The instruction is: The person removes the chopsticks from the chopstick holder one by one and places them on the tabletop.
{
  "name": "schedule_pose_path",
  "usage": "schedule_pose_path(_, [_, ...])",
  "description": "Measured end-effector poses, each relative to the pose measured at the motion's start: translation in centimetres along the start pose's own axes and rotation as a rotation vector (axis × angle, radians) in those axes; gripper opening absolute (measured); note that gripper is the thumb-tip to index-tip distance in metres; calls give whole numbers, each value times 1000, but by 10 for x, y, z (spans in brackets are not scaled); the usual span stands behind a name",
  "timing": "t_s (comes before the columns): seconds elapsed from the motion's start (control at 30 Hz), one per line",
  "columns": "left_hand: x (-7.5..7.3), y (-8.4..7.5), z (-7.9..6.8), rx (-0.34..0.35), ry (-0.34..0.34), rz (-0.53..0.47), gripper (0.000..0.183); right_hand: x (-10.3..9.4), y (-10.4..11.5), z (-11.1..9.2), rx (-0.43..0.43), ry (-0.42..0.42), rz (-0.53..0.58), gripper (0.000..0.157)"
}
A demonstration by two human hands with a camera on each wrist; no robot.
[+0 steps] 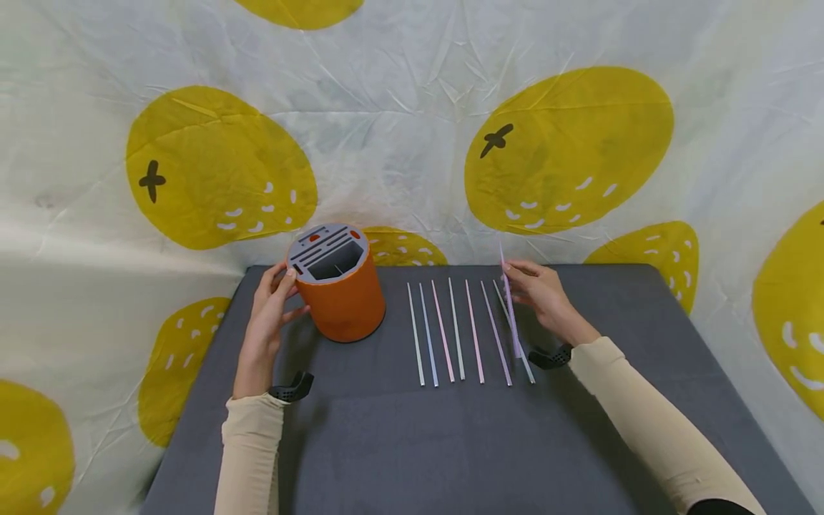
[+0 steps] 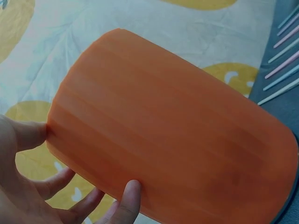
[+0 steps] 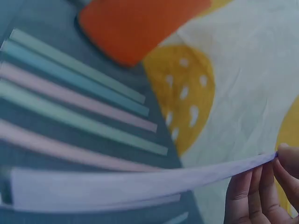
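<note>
An orange round desk organizer (image 1: 344,307) stands on the table's left half, its grey top cut with slots and one larger opening. My left hand (image 1: 262,336) grips its left side, thumb at the top edge and fingers spread down the wall. In the left wrist view the organizer's ribbed side (image 2: 163,126) fills most of the picture. With thumb and fingertips, my right hand (image 1: 541,297) pinches the far end of a thin lavender paper strip (image 3: 117,186), raised over the table and slightly bowed. Several pastel strips (image 1: 475,329) lie below and left of that hand.
The strips lie roughly parallel on a dark grey cloth-covered table (image 1: 386,450), between the organizer and my right hand. A white curtain with yellow fruit prints (image 1: 412,143) hangs right behind the table and along both sides.
</note>
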State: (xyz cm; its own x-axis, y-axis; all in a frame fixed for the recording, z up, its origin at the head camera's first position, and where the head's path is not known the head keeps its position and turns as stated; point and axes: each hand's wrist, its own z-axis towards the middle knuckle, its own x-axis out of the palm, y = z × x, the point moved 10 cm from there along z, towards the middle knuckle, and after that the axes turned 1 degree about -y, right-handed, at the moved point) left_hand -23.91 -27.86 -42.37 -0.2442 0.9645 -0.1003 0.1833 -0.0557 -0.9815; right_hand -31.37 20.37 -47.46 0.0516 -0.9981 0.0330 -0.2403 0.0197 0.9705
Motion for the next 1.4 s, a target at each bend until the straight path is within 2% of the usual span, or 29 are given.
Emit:
schedule_pose_path(0.23, [3, 2, 1, -1, 3, -4, 70, -43, -24, 0, -31, -78, -305, 49])
schedule_pose_path(0.33, [4, 2, 0, 2, 13, -4, 70, -54, -36, -1, -30, -109, -375, 45])
schedule_pose_path(0.53, [6, 0, -1, 15, 25, 2, 71, -64, -53, -4, -57, -161, -519, 37])
schedule_pose_path(0.9, [7, 2, -3, -13, 39, -8, 70, -71, -56, -5, -219, -275, -907, 25])
schedule_pose_path(1.1, [6, 5, 1, -35, 58, -1, 74, -72, -57, -4, -224, -304, -944, 22])
schedule_pose_path(1.23, [4, 8, 2, -33, 77, 19, 73, -76, -58, -1, -217, -281, -900, 23])
schedule_pose_path(1.3, [3, 9, 2, -17, 112, 57, 72, -80, -58, -3, -210, -260, -860, 23])
schedule_pose_path(1.4, [-2, 12, -1, 22, 169, 167, 70, -89, -56, -12, -224, -213, -816, 24])
